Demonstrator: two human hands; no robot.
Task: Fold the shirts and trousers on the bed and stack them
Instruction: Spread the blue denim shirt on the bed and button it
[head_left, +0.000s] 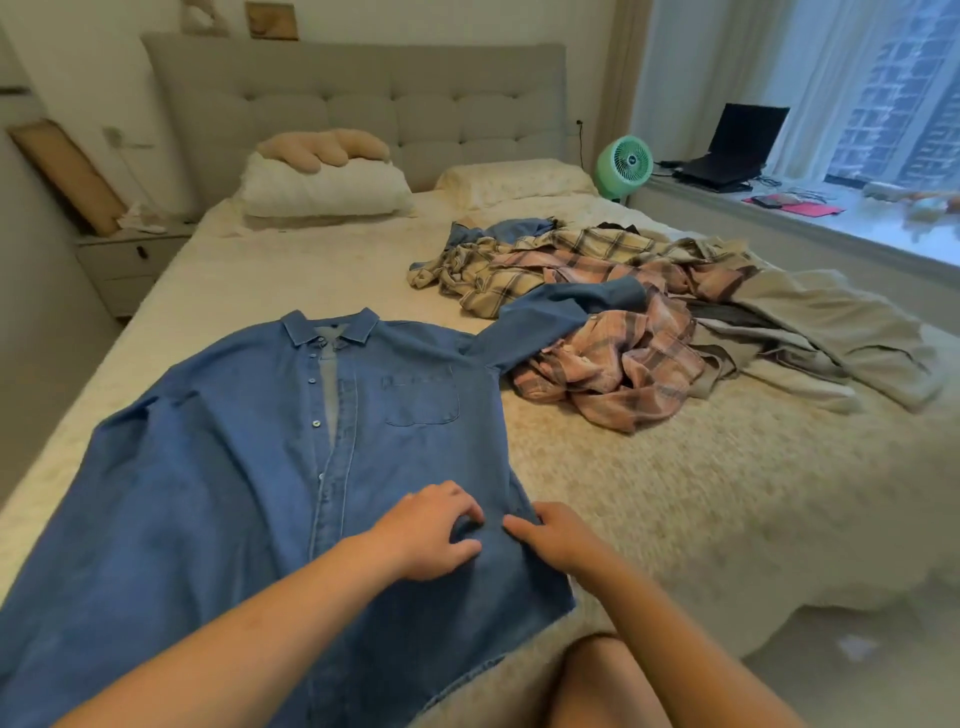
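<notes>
A blue denim shirt lies spread face up on the bed, collar toward the headboard, one sleeve stretched right over the pile. My left hand rests on its right front panel with curled fingers pinching a fold of the fabric. My right hand lies beside it at the shirt's right side seam, fingers touching the cloth. Further right lies a heap of clothes: a pink plaid shirt, a cream plaid shirt and beige trousers.
Two pillows and a plush cushion sit by the grey headboard. A nightstand stands left of the bed. A green fan and a laptop stand on the window ledge. My knee is at the bed's near edge.
</notes>
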